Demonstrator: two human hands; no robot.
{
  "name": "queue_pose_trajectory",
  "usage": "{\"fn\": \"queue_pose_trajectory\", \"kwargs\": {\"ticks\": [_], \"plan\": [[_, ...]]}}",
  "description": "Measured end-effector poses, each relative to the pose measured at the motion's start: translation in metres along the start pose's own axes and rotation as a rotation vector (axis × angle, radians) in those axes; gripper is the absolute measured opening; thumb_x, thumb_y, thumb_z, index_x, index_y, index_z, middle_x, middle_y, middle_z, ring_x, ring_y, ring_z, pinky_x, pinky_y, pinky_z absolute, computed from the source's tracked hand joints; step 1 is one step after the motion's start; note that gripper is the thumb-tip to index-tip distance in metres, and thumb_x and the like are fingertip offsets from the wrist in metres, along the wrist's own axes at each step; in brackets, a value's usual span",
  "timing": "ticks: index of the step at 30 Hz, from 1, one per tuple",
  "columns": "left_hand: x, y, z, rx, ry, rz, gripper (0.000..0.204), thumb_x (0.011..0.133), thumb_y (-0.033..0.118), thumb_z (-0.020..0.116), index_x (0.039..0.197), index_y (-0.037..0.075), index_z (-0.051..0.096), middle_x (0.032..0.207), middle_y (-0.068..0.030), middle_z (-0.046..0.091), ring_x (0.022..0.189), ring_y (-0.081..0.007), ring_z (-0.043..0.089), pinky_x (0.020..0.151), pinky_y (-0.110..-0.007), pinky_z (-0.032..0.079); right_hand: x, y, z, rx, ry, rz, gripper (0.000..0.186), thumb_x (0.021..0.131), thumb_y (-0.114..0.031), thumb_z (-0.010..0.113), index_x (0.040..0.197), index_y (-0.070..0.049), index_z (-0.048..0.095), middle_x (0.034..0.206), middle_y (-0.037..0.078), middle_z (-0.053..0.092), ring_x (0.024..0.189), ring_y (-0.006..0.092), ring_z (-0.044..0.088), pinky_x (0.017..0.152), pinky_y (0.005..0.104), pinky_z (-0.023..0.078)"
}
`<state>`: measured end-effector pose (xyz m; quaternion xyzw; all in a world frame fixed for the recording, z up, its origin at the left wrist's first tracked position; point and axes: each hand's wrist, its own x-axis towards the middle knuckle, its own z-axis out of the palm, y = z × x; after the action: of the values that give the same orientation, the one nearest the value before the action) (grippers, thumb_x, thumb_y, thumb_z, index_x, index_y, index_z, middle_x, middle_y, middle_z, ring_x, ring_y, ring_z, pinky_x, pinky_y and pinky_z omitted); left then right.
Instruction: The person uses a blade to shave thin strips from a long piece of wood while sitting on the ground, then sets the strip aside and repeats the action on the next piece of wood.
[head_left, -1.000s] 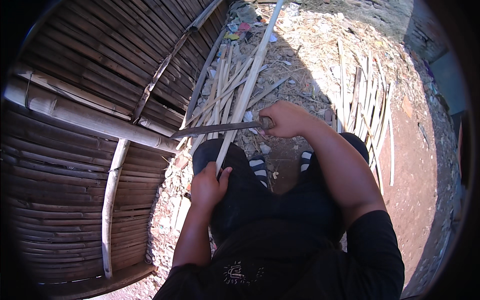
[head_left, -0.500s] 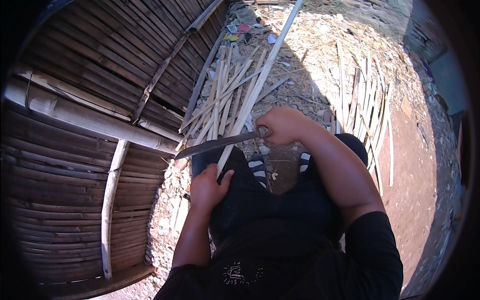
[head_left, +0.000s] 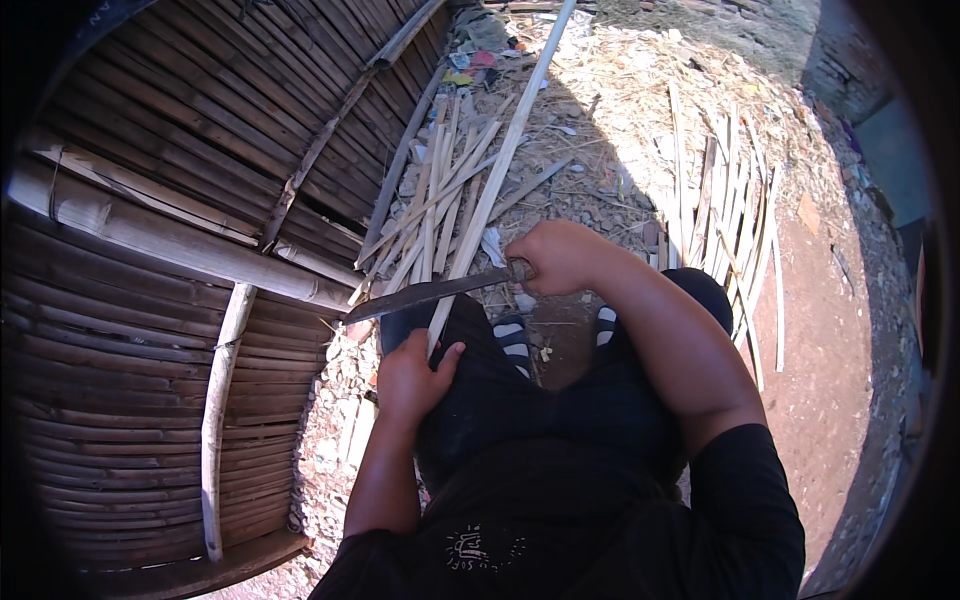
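Note:
A long, pale bamboo strip (head_left: 515,140) runs from my left hand (head_left: 408,370), closed around its near end over my left thigh, up toward the back of the yard. My right hand (head_left: 545,258) grips the handle of a large, dark machete (head_left: 400,302). Its blade crosses the strip at a slant above my left knee, the tip pointing left.
Several cut strips lie in a criss-cross pile (head_left: 430,200) ahead-left, another bundle (head_left: 730,210) on the ground to the right. A slatted bamboo wall (head_left: 120,370) stands close on my left. Stones, straw and scraps cover the ground (head_left: 600,100); my sandalled feet (head_left: 514,345) rest between.
My right hand and the machete have moved down along the strip toward my body, with the blade now more slanted. My left hand still grips the strip.

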<state>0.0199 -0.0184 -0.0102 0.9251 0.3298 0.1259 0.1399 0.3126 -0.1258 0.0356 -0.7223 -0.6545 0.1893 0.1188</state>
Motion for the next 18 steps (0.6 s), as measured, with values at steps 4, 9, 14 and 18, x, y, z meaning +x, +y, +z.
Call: {"fn": "queue_pose_trajectory", "kwargs": {"ticks": [4,9,14,18], "plan": [[-0.002,-0.002,-0.001,0.004,-0.003,-0.012,0.044,0.089,0.045,0.081,0.090,0.004,0.064,0.077,-0.0153,0.069,0.067,-0.0353,0.069,0.062,-0.045,0.054,-0.005,0.008,-0.016,0.037,0.056,0.008,0.045,0.082,-0.034,0.081,0.118,-0.009,0.073,0.101,0.022,0.073,0.103,0.0420,0.070,0.090,0.0515,0.056],[-0.001,0.002,-0.004,-0.023,-0.028,-0.017,0.043,0.089,0.044,0.081,0.090,0.004,0.064,0.075,-0.0152,0.068,0.064,-0.0349,0.067,0.061,-0.045,0.054,-0.017,0.073,-0.029,0.222,0.373,0.301,0.045,0.085,-0.035,0.082,0.115,-0.003,0.072,0.090,0.024,0.071,0.094,0.0423,0.071,0.085,0.0499,0.054],[0.001,0.001,0.000,-0.032,0.007,0.039,0.046,0.090,0.046,0.078,0.086,0.004,0.061,0.069,-0.0160,0.065,0.063,-0.0380,0.067,0.057,-0.049,0.052,-0.012,0.066,-0.011,0.165,0.384,0.196,0.045,0.084,-0.034,0.080,0.116,-0.003,0.072,0.096,0.023,0.074,0.098,0.0439,0.070,0.087,0.0521,0.055],[-0.002,0.000,-0.014,-0.055,-0.079,-0.039,0.045,0.090,0.047,0.079,0.089,0.004,0.064,0.069,-0.0153,0.066,0.062,-0.0363,0.068,0.057,-0.046,0.052,-0.003,0.015,-0.005,-0.010,0.158,0.018,0.037,0.083,-0.034,0.080,0.107,-0.007,0.072,0.090,0.021,0.073,0.095,0.0432,0.070,0.084,0.0529,0.055]]}}
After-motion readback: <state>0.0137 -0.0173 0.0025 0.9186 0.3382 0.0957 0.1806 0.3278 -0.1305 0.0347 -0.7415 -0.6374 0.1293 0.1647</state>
